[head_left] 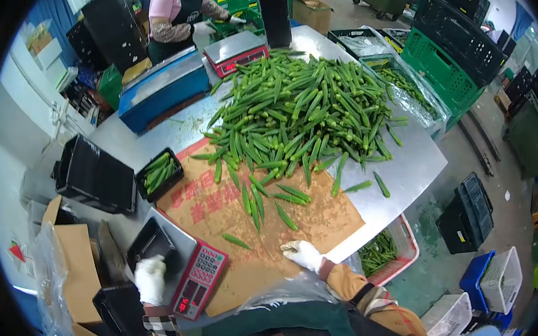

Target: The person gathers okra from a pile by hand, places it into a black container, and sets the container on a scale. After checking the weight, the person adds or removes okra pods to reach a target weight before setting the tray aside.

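Note:
My left hand, in a white glove, is at the near rim of a black plastic tray, its fingers closed over the edge. No okra shows in that tray, which sits on a red-framed digital scale with lit red digits. In another white glove, my right hand rests low over the cardboard sheet, fingers loosely apart and nothing visible in them. Several loose okra pods lie on the cardboard ahead of it. Beyond them a large okra heap covers the metal table.
A black tray filled with okra stands left of the cardboard. Stacked black trays and an open carton are at the left. A crate of okra sits below the table's right edge. Across the table, a co-worker stands near a second scale.

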`<state>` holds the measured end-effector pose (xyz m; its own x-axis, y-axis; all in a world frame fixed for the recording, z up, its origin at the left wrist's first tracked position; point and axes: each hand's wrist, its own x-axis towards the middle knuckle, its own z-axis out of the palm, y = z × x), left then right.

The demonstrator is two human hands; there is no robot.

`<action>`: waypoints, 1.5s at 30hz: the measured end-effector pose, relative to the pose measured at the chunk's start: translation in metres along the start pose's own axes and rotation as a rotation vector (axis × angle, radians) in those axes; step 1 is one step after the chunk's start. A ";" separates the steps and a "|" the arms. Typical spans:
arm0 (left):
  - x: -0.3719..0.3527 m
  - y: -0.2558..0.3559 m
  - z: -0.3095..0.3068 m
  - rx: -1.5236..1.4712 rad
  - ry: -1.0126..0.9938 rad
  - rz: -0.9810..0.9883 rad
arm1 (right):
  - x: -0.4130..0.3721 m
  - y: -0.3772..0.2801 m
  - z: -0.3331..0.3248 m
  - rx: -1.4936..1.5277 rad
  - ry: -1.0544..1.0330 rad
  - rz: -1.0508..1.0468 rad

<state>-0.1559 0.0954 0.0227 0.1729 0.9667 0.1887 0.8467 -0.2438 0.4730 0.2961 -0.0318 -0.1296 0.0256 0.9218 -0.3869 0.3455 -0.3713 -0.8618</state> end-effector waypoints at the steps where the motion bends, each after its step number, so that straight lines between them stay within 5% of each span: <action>1: 0.004 0.008 0.006 -0.034 -0.147 -0.106 | 0.003 0.001 -0.014 0.120 0.036 -0.022; 2: 0.010 0.014 0.005 0.133 -0.272 -0.117 | 0.007 0.003 -0.029 0.239 0.070 -0.045; 4: 0.032 0.030 0.011 0.215 -0.171 -0.063 | 0.009 -0.008 -0.077 0.274 0.246 0.002; 8: 0.107 0.120 0.034 -0.453 -0.192 -0.071 | 0.063 0.030 -0.161 0.540 0.675 0.115; 11: 0.175 0.201 0.069 -0.677 -0.346 0.028 | 0.107 0.019 -0.198 0.817 0.698 0.144; 14: 0.256 0.219 0.159 -0.835 -0.397 0.066 | 0.155 0.019 -0.211 0.861 0.787 0.037; 18: 0.353 0.204 0.284 -0.839 -0.503 0.003 | 0.213 0.016 -0.223 0.958 0.788 0.329; 21: 0.383 0.202 0.339 -0.632 -0.554 0.061 | 0.223 0.013 -0.230 1.006 0.716 0.278; 22: 0.384 0.207 0.347 -0.602 -0.529 0.073 | 0.227 0.017 -0.227 1.031 0.681 0.284; 24: 0.383 0.238 0.340 -0.016 -0.411 0.123 | 0.227 -0.015 -0.221 1.049 0.683 0.352; 27: 0.345 0.289 0.320 0.321 -0.318 0.103 | 0.248 -0.043 -0.197 1.065 0.620 0.117; 32: 0.309 0.279 0.331 0.182 -0.177 0.120 | 0.260 -0.076 -0.171 0.966 0.544 0.189; 38: 0.245 0.238 0.342 -0.136 -0.243 0.204 | 0.229 -0.043 -0.135 1.002 0.176 0.195; 41: 0.198 0.233 0.300 -0.347 -0.386 0.200 | 0.184 -0.044 -0.112 1.121 -0.002 0.013; 43: 0.165 0.233 0.270 -0.510 -0.371 0.214 | 0.146 -0.061 -0.115 0.972 -0.012 0.112; 45: 0.135 0.223 0.244 -0.330 -0.353 0.220 | 0.123 -0.047 -0.116 0.842 -0.003 0.185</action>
<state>0.1788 0.1906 -0.0559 0.5357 0.8435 0.0393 0.5779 -0.4002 0.7112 0.3919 0.1122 -0.0989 0.0096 0.8384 -0.5450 -0.4744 -0.4759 -0.7405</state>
